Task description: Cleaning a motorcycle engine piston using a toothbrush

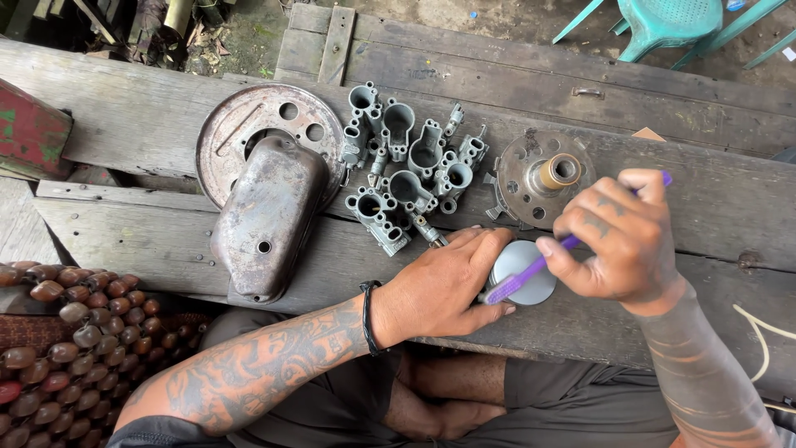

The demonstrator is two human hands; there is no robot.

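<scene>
While right hand [623, 241] grips, toothbrush [531, 270] bristles point lower-left, handle upper-right.

Rough, weathered grey wood is making up the bench [149, 124]. The round plate [240, 133] and cover [269, 216] are showing dull, rusty metal; the carburettor bodies [410, 170] matt grey cast metal. The toothbrush [518, 280] is looking like glossy purple plastic against the smooth, satin metal disc [531, 286].

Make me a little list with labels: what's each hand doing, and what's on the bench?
left hand: steadies a round silver part on the wooden bench
right hand: holds a purple toothbrush, bristles on that part
behind: grey carburetor bodies, round plate with brass hub
left side: rusty disc, dark metal cover
</scene>
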